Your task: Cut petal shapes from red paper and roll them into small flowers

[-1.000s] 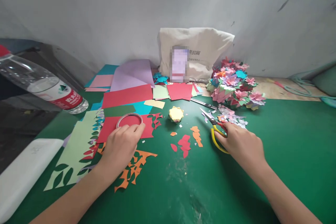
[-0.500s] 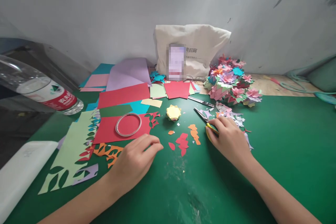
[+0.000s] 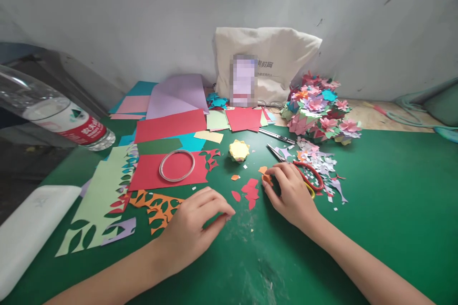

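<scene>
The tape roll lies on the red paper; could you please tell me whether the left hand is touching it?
Apart: the head view shows red paper and then green table between the left hand and the tape roll.

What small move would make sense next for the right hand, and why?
Probably closing the right hand's fingers on the top orange paper cutout and lifting it. Its fingertips are already at those orange pieces, the scissors lie on the table beside that hand, and the left hand is close by, near the red cutouts.
</scene>
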The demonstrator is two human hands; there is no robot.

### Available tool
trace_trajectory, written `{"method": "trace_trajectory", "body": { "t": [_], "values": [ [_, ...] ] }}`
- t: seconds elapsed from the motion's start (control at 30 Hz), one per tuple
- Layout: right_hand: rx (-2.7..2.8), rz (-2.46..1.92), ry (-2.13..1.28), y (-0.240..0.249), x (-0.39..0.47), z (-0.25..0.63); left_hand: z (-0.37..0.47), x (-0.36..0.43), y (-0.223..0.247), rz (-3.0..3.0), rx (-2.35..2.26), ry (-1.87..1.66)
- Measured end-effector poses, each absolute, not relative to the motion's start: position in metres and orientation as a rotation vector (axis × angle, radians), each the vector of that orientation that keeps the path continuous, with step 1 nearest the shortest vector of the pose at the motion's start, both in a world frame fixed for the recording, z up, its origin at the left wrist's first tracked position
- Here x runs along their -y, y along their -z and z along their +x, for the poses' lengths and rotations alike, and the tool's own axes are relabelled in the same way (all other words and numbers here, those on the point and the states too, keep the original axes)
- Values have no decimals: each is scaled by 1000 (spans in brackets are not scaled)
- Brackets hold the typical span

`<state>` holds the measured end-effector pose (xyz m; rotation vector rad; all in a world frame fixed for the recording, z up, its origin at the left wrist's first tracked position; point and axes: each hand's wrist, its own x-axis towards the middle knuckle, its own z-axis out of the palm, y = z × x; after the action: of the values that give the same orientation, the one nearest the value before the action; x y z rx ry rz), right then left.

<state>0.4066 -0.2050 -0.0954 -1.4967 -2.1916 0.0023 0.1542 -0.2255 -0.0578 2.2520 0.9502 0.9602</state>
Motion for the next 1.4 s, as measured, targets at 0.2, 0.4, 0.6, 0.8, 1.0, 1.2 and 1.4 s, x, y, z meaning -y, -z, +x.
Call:
{"method": "trace_trajectory", "body": {
  "t": [0.2,0.4,0.6,0.8,1.0,1.2,1.4],
  "values": [
    [2192,-1506,-23,98,205,406,154,223,53,1888,-1163,-792],
    [2178,-1509,-49,100,203,407,155,224,57,1716,-1222,-655],
    [2183,-1453,-50,98,204,408,158,225,56,1730,-1219,-591],
    [2188,-1398,7,97,205,408,158,224,59,1712,-1223,-593],
    [2200,-1374,98,95,206,408,158,224,59,1696,-1227,-586],
    [2211,-1344,139,92,206,408,158,225,58,1699,-1234,-579],
    [2158,-1324,-16,95,205,409,158,224,59,1700,-1237,-577]
  ]
}}
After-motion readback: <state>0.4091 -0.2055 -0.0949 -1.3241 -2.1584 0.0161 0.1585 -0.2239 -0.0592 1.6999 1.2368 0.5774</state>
